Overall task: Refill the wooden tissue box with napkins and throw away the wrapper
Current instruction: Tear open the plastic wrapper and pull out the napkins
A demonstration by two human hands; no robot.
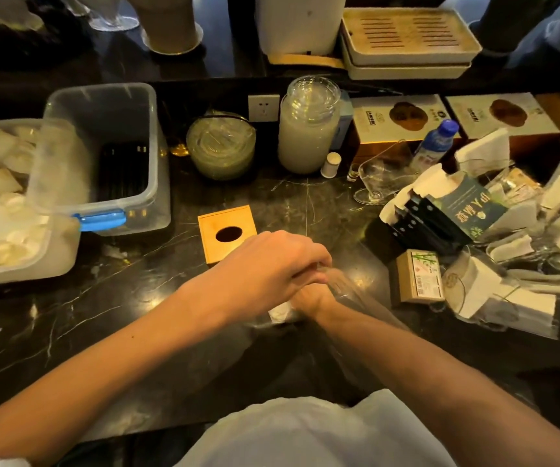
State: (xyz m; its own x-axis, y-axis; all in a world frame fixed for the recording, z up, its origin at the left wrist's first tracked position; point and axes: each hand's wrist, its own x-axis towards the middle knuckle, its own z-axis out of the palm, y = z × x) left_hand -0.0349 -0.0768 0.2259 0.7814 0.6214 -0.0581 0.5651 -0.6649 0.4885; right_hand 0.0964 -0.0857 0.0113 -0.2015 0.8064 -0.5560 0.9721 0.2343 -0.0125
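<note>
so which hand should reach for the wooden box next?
Left hand, probably: it sits right beside the wooden tissue box. The right hand, tucked under it, lies farther away, apparently gripping the clear wrapper.

tissue box [227,232]: tan wood | counter [70,318]: black, white-veined | clip [100,220]: blue

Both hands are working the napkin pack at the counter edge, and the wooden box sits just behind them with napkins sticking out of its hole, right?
Not quite: in the head view the wooden box hole is dark, with no napkins showing. The rest holds.
</note>
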